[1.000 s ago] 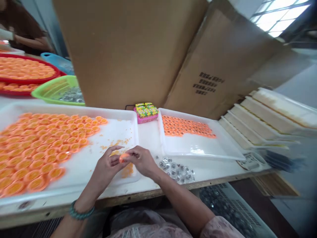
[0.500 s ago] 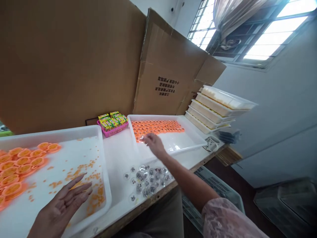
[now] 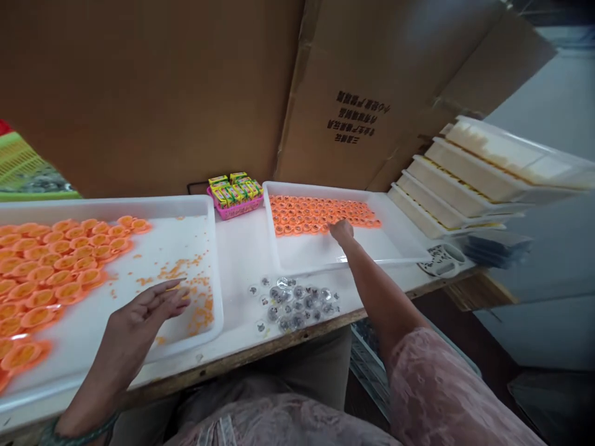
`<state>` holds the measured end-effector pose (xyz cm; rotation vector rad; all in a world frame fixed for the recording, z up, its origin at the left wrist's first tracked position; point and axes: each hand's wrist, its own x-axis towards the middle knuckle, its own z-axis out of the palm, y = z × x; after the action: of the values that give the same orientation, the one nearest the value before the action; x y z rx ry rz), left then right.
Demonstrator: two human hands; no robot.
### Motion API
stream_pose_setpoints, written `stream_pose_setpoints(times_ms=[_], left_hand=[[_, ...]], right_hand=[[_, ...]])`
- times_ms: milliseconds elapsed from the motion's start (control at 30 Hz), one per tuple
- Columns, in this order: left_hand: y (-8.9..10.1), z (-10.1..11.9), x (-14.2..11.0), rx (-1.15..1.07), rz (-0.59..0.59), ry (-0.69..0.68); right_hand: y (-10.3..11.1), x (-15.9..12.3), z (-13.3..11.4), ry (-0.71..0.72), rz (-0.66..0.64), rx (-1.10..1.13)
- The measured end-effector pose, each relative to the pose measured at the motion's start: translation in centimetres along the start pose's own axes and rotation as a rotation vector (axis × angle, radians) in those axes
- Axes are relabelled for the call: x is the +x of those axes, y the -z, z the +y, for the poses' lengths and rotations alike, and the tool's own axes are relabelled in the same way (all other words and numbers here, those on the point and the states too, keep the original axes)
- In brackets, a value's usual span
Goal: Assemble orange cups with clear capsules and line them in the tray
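Note:
My right hand [image 3: 343, 231] reaches over the far white tray [image 3: 307, 255], at the front edge of rows of small orange round pieces [image 3: 302, 217] with dark centres. Its fingers are closed and point down at the pieces; whatever is between the fingertips is hidden. My left hand [image 3: 144, 313] hovers over the near-left white tray [image 3: 216, 310], fingers loosely stretched with the thumb a little apart. Beneath and around it lie scattered orange crumbs [image 3: 202, 303]. Larger orange cups with yellow-orange centres [image 3: 60, 260] fill that tray's left part.
Clear round lids with dark prints [image 3: 297, 303] lie by the table's front edge. Behind are a pink basket [image 3: 239, 209] of small yellow-green boxes and tall cardboard [image 3: 186, 93]. Stacked white trays [image 3: 465, 179] and an oval dish [image 3: 441, 260] stand at the right.
My right hand has moved rightward along the front row of orange pieces; the clear lid in its fingertips no longer shows. The left fingers have drawn closer together. The view has shifted.

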<state>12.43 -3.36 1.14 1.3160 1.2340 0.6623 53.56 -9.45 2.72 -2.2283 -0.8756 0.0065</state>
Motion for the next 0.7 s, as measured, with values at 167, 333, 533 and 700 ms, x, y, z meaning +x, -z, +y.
stream_pose_setpoints(times_ms=[167, 333, 533, 700], left_hand=[[-0.1, 0.1, 0.1, -0.003, -0.015, -0.04], [-0.1, 0.2, -0.1, 0.004, -0.022, -0.079], [0.1, -0.1, -0.1, -0.057, -0.045, -0.112], [-0.3, -0.7, -0.1, -0.106, 0.001, -0.139]], right_hand=[[-0.9, -6.3, -2.1, 0.313, -0.168, -0.021], [-2.4, -16.0, -4.0, 0.881, -0.567, -0.175], [-3.7, -18.0, -4.2, 0.917, -0.65, -0.518], [-4.4, -18.4, -4.4, 0.926, -0.617, -0.558]])
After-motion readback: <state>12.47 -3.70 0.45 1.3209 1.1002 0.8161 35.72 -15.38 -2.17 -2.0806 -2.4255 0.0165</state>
